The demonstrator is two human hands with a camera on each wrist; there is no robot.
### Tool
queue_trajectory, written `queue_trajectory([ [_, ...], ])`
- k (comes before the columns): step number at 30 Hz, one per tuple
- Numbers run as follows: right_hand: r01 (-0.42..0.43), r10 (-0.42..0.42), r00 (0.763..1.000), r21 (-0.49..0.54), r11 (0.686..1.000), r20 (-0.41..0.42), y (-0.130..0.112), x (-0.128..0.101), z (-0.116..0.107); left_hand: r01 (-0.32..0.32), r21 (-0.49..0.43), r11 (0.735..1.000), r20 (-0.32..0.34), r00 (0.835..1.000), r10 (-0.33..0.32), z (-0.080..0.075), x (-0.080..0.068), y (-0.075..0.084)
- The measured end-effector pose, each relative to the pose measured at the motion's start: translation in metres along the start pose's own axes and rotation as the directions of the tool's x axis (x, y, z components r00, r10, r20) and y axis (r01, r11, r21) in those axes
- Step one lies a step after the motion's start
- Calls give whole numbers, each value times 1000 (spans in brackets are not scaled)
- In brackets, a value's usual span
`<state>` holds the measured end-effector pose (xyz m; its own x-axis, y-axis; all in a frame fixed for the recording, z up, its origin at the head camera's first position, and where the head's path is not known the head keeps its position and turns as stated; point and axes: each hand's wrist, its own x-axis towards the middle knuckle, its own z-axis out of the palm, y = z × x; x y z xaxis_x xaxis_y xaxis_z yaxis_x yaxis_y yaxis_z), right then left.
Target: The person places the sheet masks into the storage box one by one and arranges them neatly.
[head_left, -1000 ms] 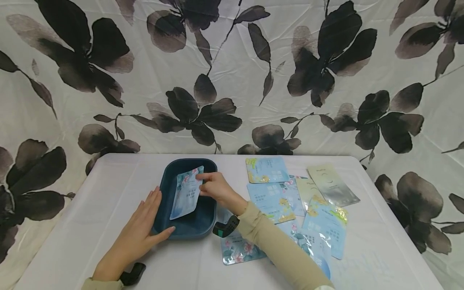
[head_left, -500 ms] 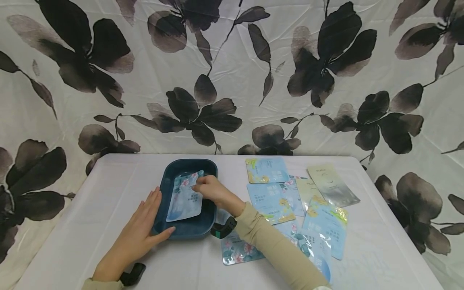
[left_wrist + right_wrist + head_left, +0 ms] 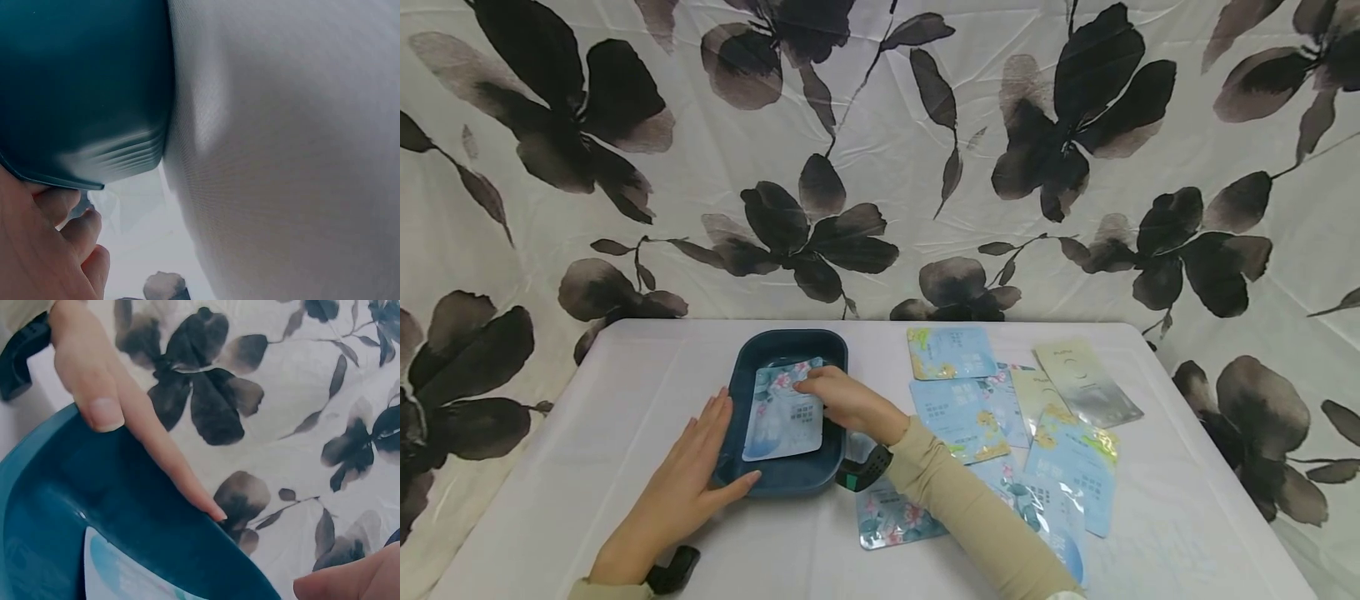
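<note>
From the head view, a dark blue tray [image 3: 741,392] is seen on the white table [image 3: 625,400], with a pale sachet [image 3: 782,417] lying flat inside it. The left hand [image 3: 681,487] is laid against the tray's left side, fingers straight and close together, thumb along the near corner; nothing is gripped. The right hand [image 3: 842,398] is placed on the sachet's upper right corner, fingers bent down onto it; whether the corner is pinched or only pressed cannot be told. More sachets [image 3: 1000,417] are spread on the table to the right of the tray. In the left wrist view, the tray's outer wall [image 3: 81,94] is seen against the cloth, with fingertips [image 3: 75,231] just under its rim. In the right wrist view, two straight fingers [image 3: 144,419] are held apart over the tray [image 3: 125,512], the sachet's edge [image 3: 119,572] lying below.
</note>
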<state>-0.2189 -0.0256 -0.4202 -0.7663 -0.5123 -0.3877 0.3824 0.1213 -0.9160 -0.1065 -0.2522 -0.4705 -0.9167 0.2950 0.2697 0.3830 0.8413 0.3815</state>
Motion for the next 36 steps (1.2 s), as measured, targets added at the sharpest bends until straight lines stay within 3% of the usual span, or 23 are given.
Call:
queue_trajectory([
  [6, 3, -3, 1000, 62, 998, -9, -1, 0, 1, 1, 4, 1000, -5, 1000, -1, 0, 0, 1],
  [13, 39, -39, 999, 55, 998, -9, -10, -10, -5, 0, 4, 1000, -10, 1000, 0, 1, 1, 1],
  [20, 102, -102, 995, -5, 995, 8, -24, -22, -23, 4, 3, 1000, 6, 1000, -5, 1, 0, -1],
  [26, 162, -163, 986, -9, 987, -31, -34, -27, -44, -2, 13, 1000, 4, 1000, 2, 2, 2, -2],
  [31, 211, -218, 974, -102, 972, -65, -37, -29, -63, 1, 11, 1000, 8, 1000, -1, 2, 2, -2],
  [36, 252, -288, 951, -256, 933, -116, -40, -30, -82, 3, 1, 1000, 8, 1000, -3, 3, 2, -2],
])
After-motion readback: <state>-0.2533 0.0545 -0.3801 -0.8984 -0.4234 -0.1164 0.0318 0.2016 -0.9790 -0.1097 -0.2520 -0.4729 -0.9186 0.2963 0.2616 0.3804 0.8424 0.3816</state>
